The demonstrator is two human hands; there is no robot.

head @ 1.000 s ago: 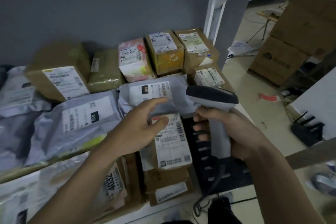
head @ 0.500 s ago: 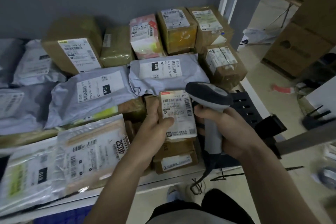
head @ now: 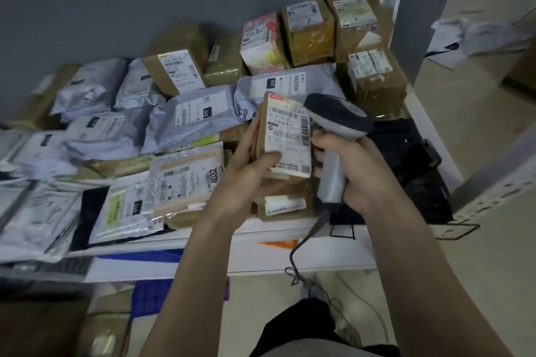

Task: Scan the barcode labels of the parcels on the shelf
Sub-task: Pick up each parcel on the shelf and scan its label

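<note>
The left hand (head: 246, 174) grips one small parcel (head: 285, 136) raised at the shelf's (head: 290, 229) five o'clock, the right hand (head: 362, 174) grips the scanner (head: 336, 136) beside it; many parcels probably remain unscanned.

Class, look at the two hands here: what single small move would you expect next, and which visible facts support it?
Probably tilt the scanner head toward the label and trigger: the left hand holds the small brown parcel label-up, and the right hand grips the scanner right beside it.
</note>
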